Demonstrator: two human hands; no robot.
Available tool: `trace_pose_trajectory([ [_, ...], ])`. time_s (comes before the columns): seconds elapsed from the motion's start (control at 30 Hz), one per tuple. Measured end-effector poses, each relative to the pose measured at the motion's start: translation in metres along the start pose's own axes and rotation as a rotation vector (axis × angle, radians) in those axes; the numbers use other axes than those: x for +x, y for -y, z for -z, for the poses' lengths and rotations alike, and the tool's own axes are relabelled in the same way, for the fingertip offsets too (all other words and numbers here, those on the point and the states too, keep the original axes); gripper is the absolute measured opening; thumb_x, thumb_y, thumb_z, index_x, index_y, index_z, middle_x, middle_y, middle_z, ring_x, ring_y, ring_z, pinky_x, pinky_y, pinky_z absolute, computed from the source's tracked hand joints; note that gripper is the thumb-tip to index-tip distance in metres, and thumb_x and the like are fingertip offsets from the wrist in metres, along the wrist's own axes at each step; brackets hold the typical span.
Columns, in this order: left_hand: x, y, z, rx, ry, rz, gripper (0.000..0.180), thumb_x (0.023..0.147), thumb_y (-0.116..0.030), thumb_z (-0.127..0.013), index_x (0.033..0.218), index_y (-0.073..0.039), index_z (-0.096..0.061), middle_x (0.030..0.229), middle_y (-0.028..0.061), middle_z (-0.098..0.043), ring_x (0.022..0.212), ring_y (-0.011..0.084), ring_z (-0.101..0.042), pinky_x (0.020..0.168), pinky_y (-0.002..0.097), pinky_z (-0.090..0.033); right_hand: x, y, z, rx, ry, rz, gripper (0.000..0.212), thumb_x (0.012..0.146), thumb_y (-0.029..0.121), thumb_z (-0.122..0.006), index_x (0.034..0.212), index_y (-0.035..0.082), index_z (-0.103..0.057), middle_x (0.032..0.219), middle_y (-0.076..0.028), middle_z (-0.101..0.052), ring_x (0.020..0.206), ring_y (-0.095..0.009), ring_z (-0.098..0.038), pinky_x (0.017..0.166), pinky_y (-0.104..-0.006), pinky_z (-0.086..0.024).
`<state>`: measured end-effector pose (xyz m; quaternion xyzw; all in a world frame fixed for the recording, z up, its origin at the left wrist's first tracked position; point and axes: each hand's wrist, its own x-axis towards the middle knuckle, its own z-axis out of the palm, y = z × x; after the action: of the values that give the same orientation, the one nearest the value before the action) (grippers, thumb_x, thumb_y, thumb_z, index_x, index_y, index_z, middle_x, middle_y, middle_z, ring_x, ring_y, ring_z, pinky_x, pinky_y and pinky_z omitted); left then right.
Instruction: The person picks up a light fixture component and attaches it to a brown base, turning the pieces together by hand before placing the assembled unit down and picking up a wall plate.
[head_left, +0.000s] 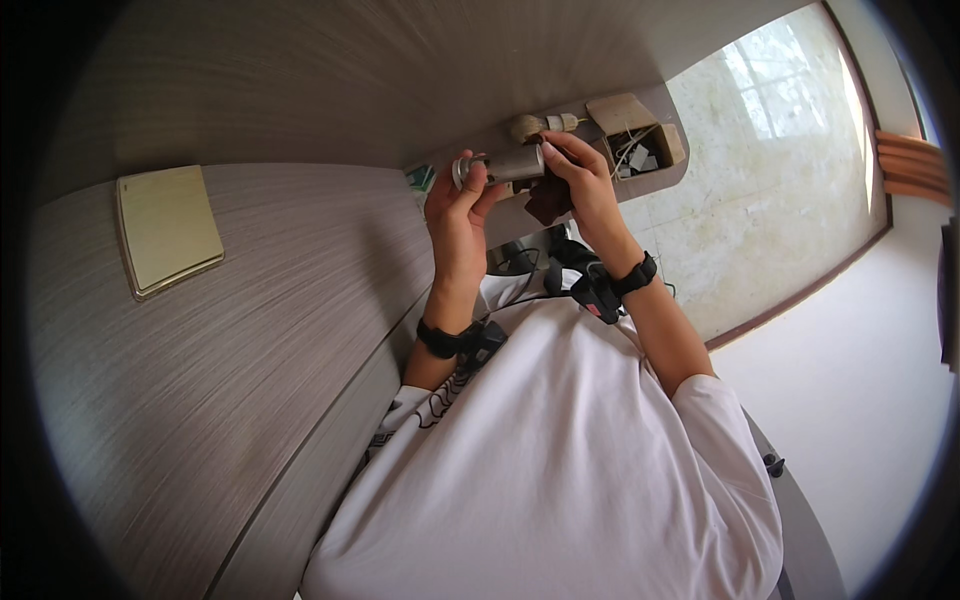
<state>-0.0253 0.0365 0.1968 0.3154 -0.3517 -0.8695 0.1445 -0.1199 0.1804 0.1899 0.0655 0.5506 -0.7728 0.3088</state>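
Beside wood-grain desk (290,310), pale floor (760,200), white wall (840,400); fingers (557,160) hold metal cylinder (515,163).

Tube (515,163) is silver-grey. Dark brown piece (547,202) shows just below the tube. Left of the tube, desk (300,270) has grey-brown streaked grain; notepad (172,222) pale yellow. Right of the tube: tan box (618,114), mottled cream floor (740,200), orange-brown curtain (910,165). Below the tube: black wristbands (440,338), plain white shirt (550,430).

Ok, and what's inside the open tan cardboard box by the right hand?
The open tan cardboard box holds thin white cables and small, pale, block-shaped pieces. Anything beneath them is covered, and the right hand hides part of the box's left side.
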Motion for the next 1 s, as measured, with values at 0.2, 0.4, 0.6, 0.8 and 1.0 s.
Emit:
trace_pose_trajectory([
  [0.2, 0.009, 0.000, 0.018, 0.264, -0.232, -0.333, 0.039, 0.091, -0.003, -0.076, 0.127, -0.003, -0.061, 0.120, 0.0060, -0.064, 0.108, 0.0141, -0.063, 0.091, 0.0299, -0.056, 0.012, -0.013, 0.017, 0.104, -0.087, -0.038, 0.026, 0.106, 0.026, -0.056, 0.110, 0.004, -0.070, 0.095, 0.001, -0.068, 0.085, -0.009, -0.064, 0.074, -0.0249, -0.051],
  [0.4, 0.035, 0.038, 0.057, 0.487, -0.413, -0.460, 0.043, 0.080, 0.015, -0.076, 0.120, 0.001, -0.066, 0.119, 0.0082, -0.067, 0.104, 0.0180, -0.067, 0.088, 0.0278, -0.058, 0.020, -0.011, 0.041, 0.025, -0.103, 0.002, 0.030, 0.108, 0.026, -0.051, 0.124, 0.005, -0.065, 0.108, -0.003, -0.071, 0.093, -0.014, -0.068, 0.080, -0.0285, -0.055],
  [0.6, 0.052, 0.063, 0.086, 0.549, -0.401, -0.374, 0.042, 0.076, 0.014, -0.078, 0.115, 0.000, -0.070, 0.114, 0.0061, -0.070, 0.103, 0.0162, -0.065, 0.087, 0.0283, -0.055, 0.023, -0.020, 0.061, 0.087, -0.110, -0.012, 0.029, 0.108, 0.023, -0.050, 0.125, 0.005, -0.065, 0.109, -0.003, -0.071, 0.098, -0.014, -0.068, 0.085, -0.0289, -0.054],
  [0.8, 0.066, 0.088, 0.109, 0.754, -0.367, -0.407, 0.041, 0.075, 0.016, -0.075, 0.111, -0.003, -0.070, 0.115, 0.0080, -0.071, 0.107, 0.0208, -0.068, 0.093, 0.0326, -0.055, 0.018, -0.022, 0.067, 0.096, -0.115, -0.063, 0.028, 0.106, 0.021, -0.052, 0.121, 0.004, -0.067, 0.109, -0.003, -0.071, 0.100, -0.014, -0.067, 0.089, -0.0276, -0.051],
  [1.0, 0.077, 0.097, 0.122, 0.897, -0.353, -0.498, 0.041, 0.074, 0.016, -0.072, 0.109, -0.004, -0.070, 0.114, 0.0087, -0.073, 0.109, 0.0269, -0.069, 0.097, 0.0354, -0.053, 0.022, -0.035, 0.079, 0.100, -0.124, -0.023, 0.028, 0.106, 0.022, -0.051, 0.121, 0.005, -0.067, 0.106, -0.004, -0.071, 0.095, -0.015, -0.068, 0.082, -0.0289, -0.054],
])
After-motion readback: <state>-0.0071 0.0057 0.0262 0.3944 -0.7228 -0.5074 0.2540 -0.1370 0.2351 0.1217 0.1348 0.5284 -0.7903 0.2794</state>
